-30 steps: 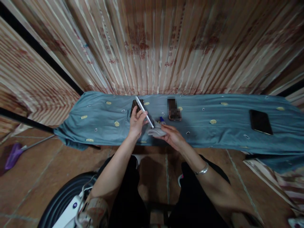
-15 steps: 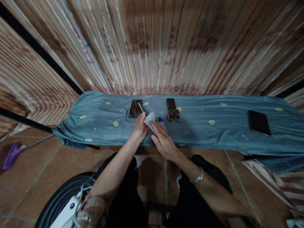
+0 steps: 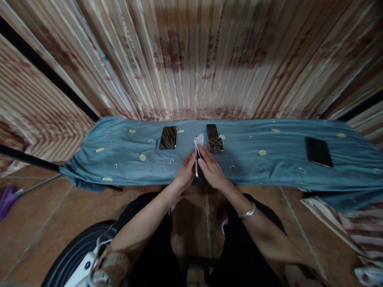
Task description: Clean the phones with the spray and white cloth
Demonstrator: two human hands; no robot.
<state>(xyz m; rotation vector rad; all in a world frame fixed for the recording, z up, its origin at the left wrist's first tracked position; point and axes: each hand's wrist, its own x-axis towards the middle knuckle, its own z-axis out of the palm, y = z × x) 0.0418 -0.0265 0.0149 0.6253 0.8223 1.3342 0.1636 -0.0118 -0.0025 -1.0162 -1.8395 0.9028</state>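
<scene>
A phone (image 3: 197,167) stands on edge between my hands, its pale rim facing up and its dark side to the right. My left hand (image 3: 187,172) grips it from the left. My right hand (image 3: 211,169) presses a whitish wipe (image 3: 199,140) against its far end and right side. Behind my hands, a dark phone (image 3: 168,138) lies flat to the left, and an open flip phone (image 3: 214,138) with a keypad lies to the right. A black tablet-like device (image 3: 318,152) rests farther right.
The devices lie on a blue patterned cloth (image 3: 263,175) over a narrow table. Patterned curtains (image 3: 194,59) hang behind it. Black poles (image 3: 56,73) slant at the left. A coiled black hose (image 3: 72,247) and a purple broom (image 3: 8,199) are on the floor.
The held phone has turned upright on its edge, and the wipe has shifted to the right with my hands. The blue-capped bottle beside my right hand is no longer visible.
</scene>
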